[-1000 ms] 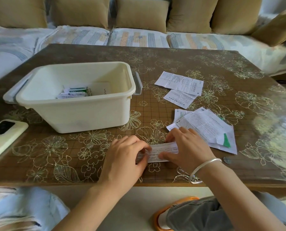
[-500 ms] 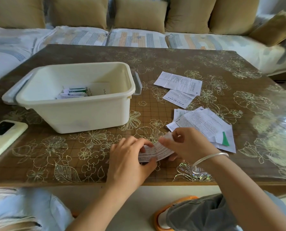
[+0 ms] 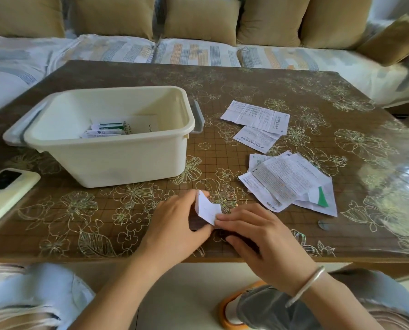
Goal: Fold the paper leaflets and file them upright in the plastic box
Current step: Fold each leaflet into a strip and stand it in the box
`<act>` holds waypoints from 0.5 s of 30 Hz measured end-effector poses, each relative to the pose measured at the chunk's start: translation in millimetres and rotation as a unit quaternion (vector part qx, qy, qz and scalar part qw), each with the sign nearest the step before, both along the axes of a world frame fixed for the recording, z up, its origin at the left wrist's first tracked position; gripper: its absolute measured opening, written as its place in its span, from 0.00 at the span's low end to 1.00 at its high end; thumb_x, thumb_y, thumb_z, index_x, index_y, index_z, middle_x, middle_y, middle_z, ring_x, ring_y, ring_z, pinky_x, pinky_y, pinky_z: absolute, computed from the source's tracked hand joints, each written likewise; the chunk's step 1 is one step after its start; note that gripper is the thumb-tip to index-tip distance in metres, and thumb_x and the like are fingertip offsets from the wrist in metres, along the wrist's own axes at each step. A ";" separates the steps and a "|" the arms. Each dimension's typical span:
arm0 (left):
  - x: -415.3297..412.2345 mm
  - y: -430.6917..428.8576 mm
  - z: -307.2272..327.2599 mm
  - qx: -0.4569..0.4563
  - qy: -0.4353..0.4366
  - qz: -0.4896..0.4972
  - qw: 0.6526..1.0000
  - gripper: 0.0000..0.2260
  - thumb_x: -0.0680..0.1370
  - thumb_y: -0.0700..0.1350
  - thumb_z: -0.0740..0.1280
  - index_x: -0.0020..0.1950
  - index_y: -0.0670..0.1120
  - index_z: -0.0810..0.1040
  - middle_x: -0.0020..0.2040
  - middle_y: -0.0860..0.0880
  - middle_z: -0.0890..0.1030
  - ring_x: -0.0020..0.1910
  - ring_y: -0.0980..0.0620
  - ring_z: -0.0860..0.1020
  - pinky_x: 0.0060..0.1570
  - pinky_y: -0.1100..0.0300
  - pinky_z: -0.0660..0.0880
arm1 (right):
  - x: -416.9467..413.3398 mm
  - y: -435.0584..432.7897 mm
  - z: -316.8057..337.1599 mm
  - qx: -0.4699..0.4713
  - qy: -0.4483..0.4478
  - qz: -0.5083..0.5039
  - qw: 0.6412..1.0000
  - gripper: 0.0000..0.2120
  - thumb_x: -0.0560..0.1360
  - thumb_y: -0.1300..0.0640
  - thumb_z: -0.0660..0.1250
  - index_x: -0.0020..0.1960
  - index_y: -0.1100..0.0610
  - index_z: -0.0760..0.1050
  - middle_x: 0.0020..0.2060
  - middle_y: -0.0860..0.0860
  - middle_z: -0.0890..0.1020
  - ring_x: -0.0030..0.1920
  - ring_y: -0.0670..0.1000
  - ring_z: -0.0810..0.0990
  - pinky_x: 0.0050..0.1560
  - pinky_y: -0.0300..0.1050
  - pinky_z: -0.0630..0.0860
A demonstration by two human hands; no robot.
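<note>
Both hands, left (image 3: 174, 225) and right (image 3: 258, 236), pinch a half-folded leaflet (image 3: 207, 208) between them; several already sit in the box (image 3: 108, 153) beyond-left, loose sheets (image 3: 286, 179) wait beyond-right.

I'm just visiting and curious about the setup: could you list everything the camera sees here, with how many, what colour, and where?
plastic box: one, cream, left of the table's middle, folded leaflets inside
leaflet being folded: one, white, near table edge, between both hands
loose leaflets: two, white, flat, right of the box
leaflet pile: several overlapping, white with a green patch, right of the hands
phone: one, pale cream, left table edge
table: one, brown with gold flowers
sofa: one, pale striped cover, tan cushions, behind the table
bracelet: one, silver, right wrist
left hand: holds the leaflet's left end
right hand: presses its right end down
</note>
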State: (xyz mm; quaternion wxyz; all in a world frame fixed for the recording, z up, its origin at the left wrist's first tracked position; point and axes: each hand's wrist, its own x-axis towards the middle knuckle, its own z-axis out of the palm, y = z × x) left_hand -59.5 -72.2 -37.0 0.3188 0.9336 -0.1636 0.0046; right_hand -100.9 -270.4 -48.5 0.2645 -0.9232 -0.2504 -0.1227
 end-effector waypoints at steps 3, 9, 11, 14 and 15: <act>1.5 15.8 10.1 -0.047 0.070 -0.037 0.996 0.29 0.71 0.52 0.74 0.70 0.61 0.67 0.59 0.64 0.76 0.55 0.66 0.75 0.57 0.68 0.70 | -1.4 1.6 -1.1 -0.035 -0.006 -0.005 0.999 0.16 0.76 0.49 0.62 0.62 0.47 0.77 0.58 0.38 0.78 0.59 0.47 0.74 0.52 0.49 0.75; 13.4 24.7 28.8 0.043 0.058 -0.046 0.996 0.15 0.74 0.54 0.71 0.60 0.59 0.76 0.54 0.63 0.74 0.51 0.65 0.74 0.48 0.67 0.73 | 1.4 6.1 9.7 -0.058 0.001 -0.006 0.998 0.15 0.76 0.48 0.61 0.58 0.47 0.80 0.53 0.40 0.79 0.55 0.47 0.75 0.50 0.47 0.76; 17.9 19.9 33.1 0.120 0.042 -0.058 0.990 0.16 0.73 0.54 0.72 0.59 0.58 0.76 0.55 0.60 0.73 0.54 0.60 0.72 0.50 0.62 0.70 | 2.7 7.7 12.8 -0.066 0.001 -0.007 0.998 0.15 0.76 0.48 0.60 0.57 0.47 0.81 0.52 0.40 0.79 0.54 0.47 0.76 0.50 0.46 0.77; 26.8 9.8 41.7 0.157 0.077 -0.065 0.982 0.18 0.71 0.51 0.75 0.59 0.55 0.75 0.53 0.57 0.76 0.51 0.57 0.74 0.49 0.61 0.72 | 4.1 8.9 15.2 -0.068 0.004 -0.014 0.998 0.15 0.75 0.47 0.60 0.55 0.47 0.81 0.51 0.39 0.79 0.53 0.46 0.76 0.49 0.44 0.77; 28.8 6.2 45.1 0.173 0.088 -0.070 0.979 0.19 0.71 0.51 0.75 0.59 0.54 0.74 0.52 0.56 0.77 0.51 0.55 0.75 0.49 0.59 0.73 | 4.6 9.1 15.5 -0.063 0.006 -0.017 0.998 0.14 0.75 0.47 0.60 0.55 0.47 0.82 0.50 0.39 0.79 0.52 0.46 0.76 0.48 0.44 0.77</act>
